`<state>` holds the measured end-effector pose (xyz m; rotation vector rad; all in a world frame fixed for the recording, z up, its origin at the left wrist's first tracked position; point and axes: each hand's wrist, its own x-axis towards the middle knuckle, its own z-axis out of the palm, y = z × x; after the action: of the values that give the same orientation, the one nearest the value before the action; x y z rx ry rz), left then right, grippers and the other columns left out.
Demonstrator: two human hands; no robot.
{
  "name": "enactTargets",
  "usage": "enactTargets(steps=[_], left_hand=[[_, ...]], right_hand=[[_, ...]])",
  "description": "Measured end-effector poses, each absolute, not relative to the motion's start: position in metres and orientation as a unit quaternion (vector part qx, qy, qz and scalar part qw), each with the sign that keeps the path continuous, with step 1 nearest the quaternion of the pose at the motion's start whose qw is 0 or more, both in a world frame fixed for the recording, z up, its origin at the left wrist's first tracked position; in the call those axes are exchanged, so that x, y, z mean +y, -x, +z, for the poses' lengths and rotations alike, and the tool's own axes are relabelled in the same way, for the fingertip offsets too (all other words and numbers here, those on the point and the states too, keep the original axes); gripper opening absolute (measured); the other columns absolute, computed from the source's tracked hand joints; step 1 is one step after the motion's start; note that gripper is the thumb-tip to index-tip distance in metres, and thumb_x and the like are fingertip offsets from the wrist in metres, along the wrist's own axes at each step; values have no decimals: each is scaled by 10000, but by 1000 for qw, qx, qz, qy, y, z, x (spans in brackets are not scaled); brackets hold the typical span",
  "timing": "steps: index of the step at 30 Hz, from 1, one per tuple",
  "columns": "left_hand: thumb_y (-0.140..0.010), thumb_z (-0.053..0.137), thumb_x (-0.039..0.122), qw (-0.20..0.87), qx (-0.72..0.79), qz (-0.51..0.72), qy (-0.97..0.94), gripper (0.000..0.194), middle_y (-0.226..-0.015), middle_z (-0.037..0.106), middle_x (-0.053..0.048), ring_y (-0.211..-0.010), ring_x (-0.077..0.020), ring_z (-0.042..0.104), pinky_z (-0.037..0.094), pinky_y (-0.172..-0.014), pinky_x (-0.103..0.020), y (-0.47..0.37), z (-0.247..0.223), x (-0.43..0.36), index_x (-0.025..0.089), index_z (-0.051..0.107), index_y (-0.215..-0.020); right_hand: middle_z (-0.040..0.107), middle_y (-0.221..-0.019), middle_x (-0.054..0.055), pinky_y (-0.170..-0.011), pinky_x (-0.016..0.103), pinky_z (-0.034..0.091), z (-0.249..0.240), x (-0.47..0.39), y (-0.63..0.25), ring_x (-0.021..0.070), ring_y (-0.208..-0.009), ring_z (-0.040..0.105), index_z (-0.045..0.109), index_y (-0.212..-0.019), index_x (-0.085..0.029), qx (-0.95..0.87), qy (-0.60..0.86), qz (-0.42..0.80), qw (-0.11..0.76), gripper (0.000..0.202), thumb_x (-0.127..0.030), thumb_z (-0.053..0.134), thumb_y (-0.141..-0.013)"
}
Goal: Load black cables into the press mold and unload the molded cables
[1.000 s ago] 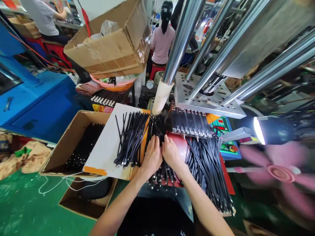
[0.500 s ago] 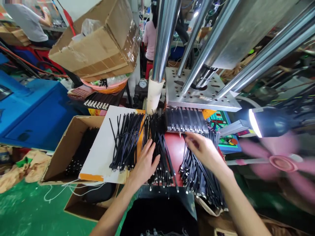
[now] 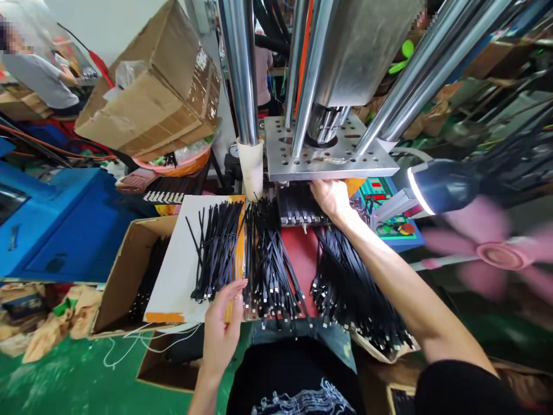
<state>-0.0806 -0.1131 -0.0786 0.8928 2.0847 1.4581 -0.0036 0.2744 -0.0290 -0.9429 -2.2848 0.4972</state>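
Beneath the front edge of the drilled steel plate (image 3: 332, 168), we have our right hand (image 3: 334, 199) at the black fixture block (image 3: 298, 203), whose near edge carries a row of small metal pieces. Its fingers bend in under the plate, their tips partly hidden, so we cannot tell whether they are clamped on anything. Our left hand (image 3: 224, 317) is held palm inward near the lower edge of the white board (image 3: 177, 271), its thumb spread away from the fingers and nothing in its grasp. Just beyond its fingertips we see the middle bunch of black cables (image 3: 272, 259), metal ends toward us, lying between the board and the bare red surface (image 3: 301, 248). We have a left-hand bunch (image 3: 218, 248) on the board and a right-hand bunch (image 3: 354, 288) under our right forearm, its ends reaching past the bench edge. To our right stand the lit lamp (image 3: 449, 185), the green control panel (image 3: 375, 188) and a blurred pink fan (image 3: 499, 255).
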Motion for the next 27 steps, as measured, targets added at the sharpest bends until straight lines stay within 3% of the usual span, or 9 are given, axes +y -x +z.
enactTargets(steps=[5,9,13,16,18,20,22,24,27], left_hand=[[-1061,607,421,200,715,569,-352,315,-1316,762,-97,-1244,-245,713,559,-1125,-389,93,-53,-103,218,714,-1278],[-990,687,553,203,670,556,-447,593,-1554,607,-142,-1474,-316,539,389,-1285,-491,106,-33,-63,198,623,-1462],[-839,681,851,482,520,517,-480,949,-1578,579,-199,-1507,-389,504,345,-1295,-544,78,-39,-27,174,601,-1500],[-727,684,948,692,341,497,-398,1027,-1495,645,-210,-1447,-417,567,394,-1253,-555,34,-52,-22,189,663,-1418],[-701,720,938,750,279,495,-338,978,-1336,726,-198,-1306,-395,674,466,-1182,-534,7,-58,-28,188,703,-1329],[-753,718,900,771,293,484,-293,832,-925,753,-116,-883,-277,762,582,-978,-467,-10,-60,-35,165,737,-1142],[-836,694,845,765,351,464,-277,682,-570,493,50,-497,-127,523,582,-725,-361,-17,-60,-40,167,680,-906],[-883,671,813,753,386,448,-289,633,-518,264,130,-412,-70,287,520,-597,-305,-18,-58,-43,197,573,-781],[-906,656,795,760,369,434,-312,618,-529,304,122,-414,-65,283,510,-576,-299,-13,-59,-44,202,543,-767]], right_hand=[[686,-733,25,-650,291,431,13,182,-77,166,-658,614,770,-1010,-197,-854,325,96,395,225,-350,606,-1017],[709,-795,24,-618,295,476,67,141,-118,153,-645,625,794,-954,-215,-861,282,128,403,140,-300,689,-991],[779,-920,56,-688,335,551,75,126,-135,199,-777,718,818,-939,-244,-890,274,182,315,166,-310,678,-999],[786,-897,41,-668,323,537,57,113,-139,186,-752,720,817,-914,-247,-894,278,222,272,186,-277,658,-1006],[778,-850,21,-627,305,501,46,105,-139,165,-692,698,810,-901,-246,-892,288,246,248,180,-257,660,-1000],[767,-813,7,-608,294,475,38,103,-140,148,-645,668,800,-876,-243,-890,294,260,233,177,-250,665,-991],[762,-806,8,-635,295,487,33,110,-148,150,-661,663,790,-858,-241,-878,312,245,267,197,-249,647,-993],[760,-816,25,-676,316,514,22,127,-170,174,-704,673,787,-872,-234,-820,374,166,400,179,-277,654,-984],[754,-835,68,-673,367,548,-13,148,-230,221,-687,677,786,-932,-217,-623,512,57,588,204,-412,730,-911]])
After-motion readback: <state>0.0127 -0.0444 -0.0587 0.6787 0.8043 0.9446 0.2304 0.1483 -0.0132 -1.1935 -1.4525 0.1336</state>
